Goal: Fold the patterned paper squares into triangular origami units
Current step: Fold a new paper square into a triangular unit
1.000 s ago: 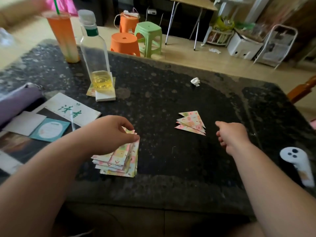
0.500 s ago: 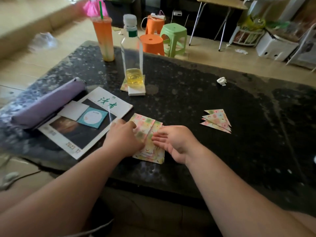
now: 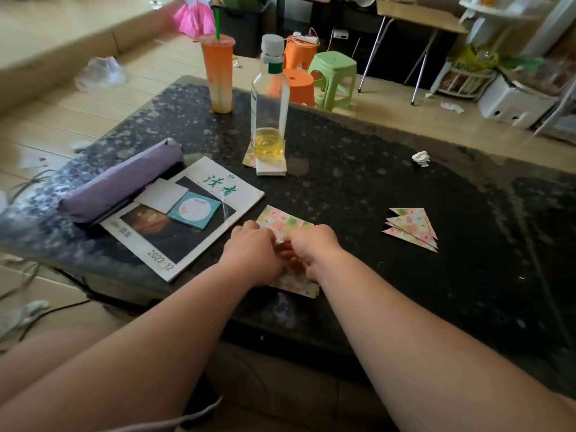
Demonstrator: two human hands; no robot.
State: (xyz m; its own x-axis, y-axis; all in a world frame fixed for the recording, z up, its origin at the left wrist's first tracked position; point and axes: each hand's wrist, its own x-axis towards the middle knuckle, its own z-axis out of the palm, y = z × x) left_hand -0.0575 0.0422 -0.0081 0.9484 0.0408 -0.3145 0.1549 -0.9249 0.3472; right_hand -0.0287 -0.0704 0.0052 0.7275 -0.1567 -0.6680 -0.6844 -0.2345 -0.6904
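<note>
A stack of patterned paper squares (image 3: 284, 221) lies near the front edge of the dark table (image 3: 374, 194), mostly hidden under my hands. My left hand (image 3: 253, 257) and my right hand (image 3: 312, 248) meet over the stack, fingers curled down, and pinch the top sheet between them. Where the fingertips touch the paper is hidden. A small pile of folded triangular units (image 3: 411, 229) lies on the table to the right, well apart from both hands.
A magazine (image 3: 215, 188) with cards on it and a purple pouch (image 3: 121, 182) lie to the left. A bottle (image 3: 270, 104) with yellow liquid and an orange drink cup (image 3: 218, 76) stand behind. A crumpled paper ball (image 3: 420, 159) sits far right.
My right hand has come from beside the folded triangles over to the stack and joined my left hand on it. The view has swung left.
</note>
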